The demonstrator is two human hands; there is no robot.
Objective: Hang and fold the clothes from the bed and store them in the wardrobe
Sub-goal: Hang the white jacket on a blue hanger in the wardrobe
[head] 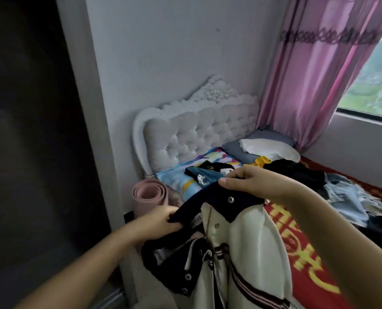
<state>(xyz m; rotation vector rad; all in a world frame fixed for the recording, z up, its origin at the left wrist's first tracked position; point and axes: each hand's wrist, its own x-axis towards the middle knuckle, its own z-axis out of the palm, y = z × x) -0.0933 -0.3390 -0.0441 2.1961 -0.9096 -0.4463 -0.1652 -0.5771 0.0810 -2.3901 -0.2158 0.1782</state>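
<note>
Both hands clamped on navy collar of cream jacket (248, 248): left hand (161, 221) pinching lower end, right hand (250, 182) gripping upper end. Jacket hanging above bed (297, 259) edge; clothes pile (332, 188) behind on bed.

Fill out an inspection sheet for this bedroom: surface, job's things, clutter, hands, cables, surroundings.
Surface: bed with red patterned cover.
Job's things: cream and navy jacket held up at its collar; dark clothes, denim clothes and a teal garment lie on the bed.
Clutter: rolled pink mat beside the bed; pillows at the headboard.
Hands: left hand and right hand both grip the collar.
Cables: nothing seen.
Surroundings: pink curtain, window, dark wardrobe.
</note>
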